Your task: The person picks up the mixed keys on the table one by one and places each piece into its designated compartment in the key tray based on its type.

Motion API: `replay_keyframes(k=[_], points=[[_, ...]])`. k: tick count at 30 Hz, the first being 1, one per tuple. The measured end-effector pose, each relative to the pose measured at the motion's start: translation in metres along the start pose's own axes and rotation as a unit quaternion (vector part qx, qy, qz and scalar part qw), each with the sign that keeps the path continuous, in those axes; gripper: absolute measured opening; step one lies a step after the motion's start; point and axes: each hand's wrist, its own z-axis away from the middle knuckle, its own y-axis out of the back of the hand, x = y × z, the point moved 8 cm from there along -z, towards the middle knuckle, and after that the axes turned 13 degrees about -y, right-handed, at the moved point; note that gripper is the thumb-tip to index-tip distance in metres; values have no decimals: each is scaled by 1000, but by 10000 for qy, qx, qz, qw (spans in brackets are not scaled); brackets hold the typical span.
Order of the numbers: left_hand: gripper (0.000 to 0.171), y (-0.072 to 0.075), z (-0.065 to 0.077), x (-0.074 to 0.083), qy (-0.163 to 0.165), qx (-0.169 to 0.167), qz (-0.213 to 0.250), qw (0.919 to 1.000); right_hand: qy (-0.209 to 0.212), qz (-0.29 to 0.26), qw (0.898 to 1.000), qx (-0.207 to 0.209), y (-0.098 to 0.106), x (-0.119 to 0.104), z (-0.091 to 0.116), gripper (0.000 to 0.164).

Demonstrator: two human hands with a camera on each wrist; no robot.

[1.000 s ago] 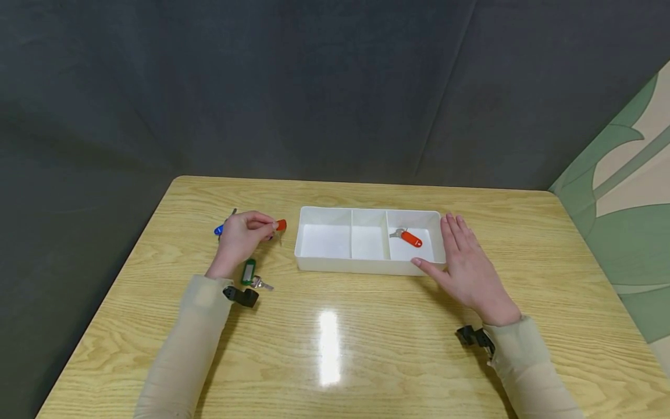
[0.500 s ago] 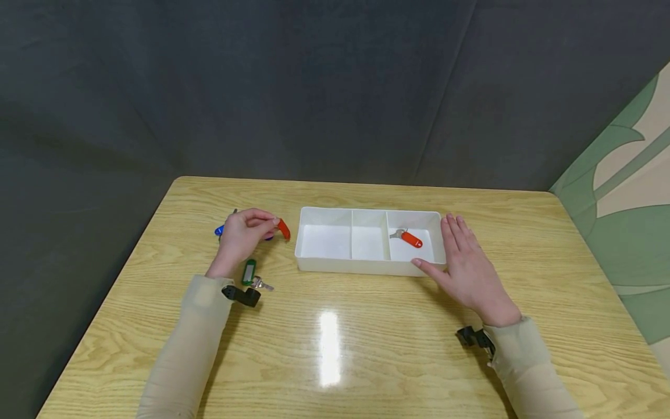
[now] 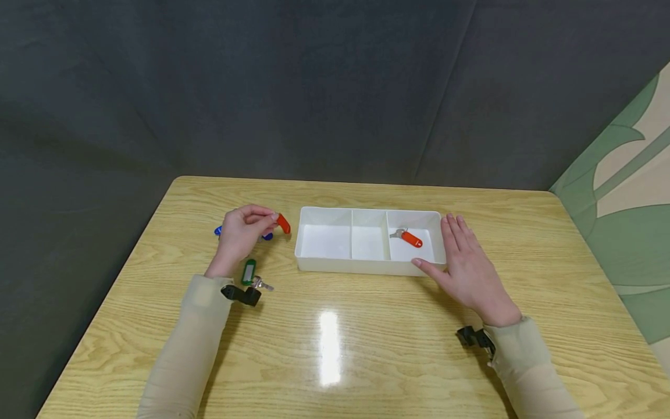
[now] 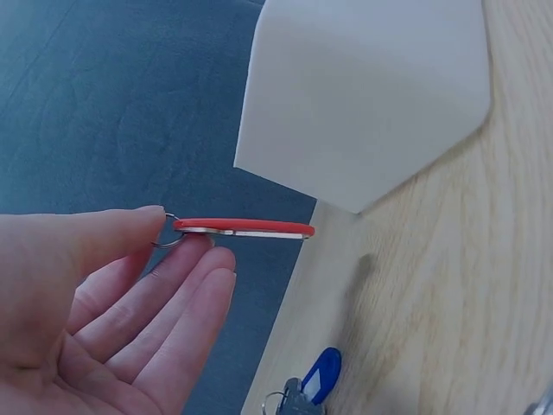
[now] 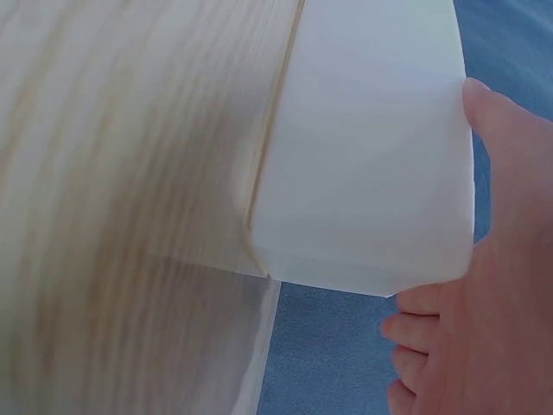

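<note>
My left hand (image 3: pixel 239 237) pinches the ring of a key with a red tag (image 3: pixel 283 223) between thumb and fingers, raised over the table left of the white divided box (image 3: pixel 356 266). In the left wrist view the key (image 4: pixel 268 234) lies along the underside of its tag. A second red-tagged key (image 3: pixel 411 239) lies in the box's right compartment. My right hand (image 3: pixel 471 273) rests against the box's right end, fingers straight along the side, thumb at the front rim. Below the left hand lie blue tags (image 3: pixel 267 236), partly hidden by it.
A key with a green tag (image 3: pixel 249 272) lies on the wooden table (image 3: pixel 398 343) beside the left wrist. Another blue tag (image 3: pixel 218 231) shows left of the left hand. A dark curtain (image 3: pixel 335 87) hangs behind the table.
My left hand has risen slightly with the red-tagged key, and the tag has swung from level to hanging down at a slant. The right hand and the box have stayed still.
</note>
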Motion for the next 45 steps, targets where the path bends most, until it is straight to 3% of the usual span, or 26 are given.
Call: replay_keyframes(k=[27, 45], points=[[26, -2, 0, 13, -148, 107, 14, 9998, 294, 158, 9994, 130, 3, -7, 3, 97], [28, -6, -4, 23, -337, 111, 87, 9993, 267, 171, 9994, 135, 3, -7, 3, 98]])
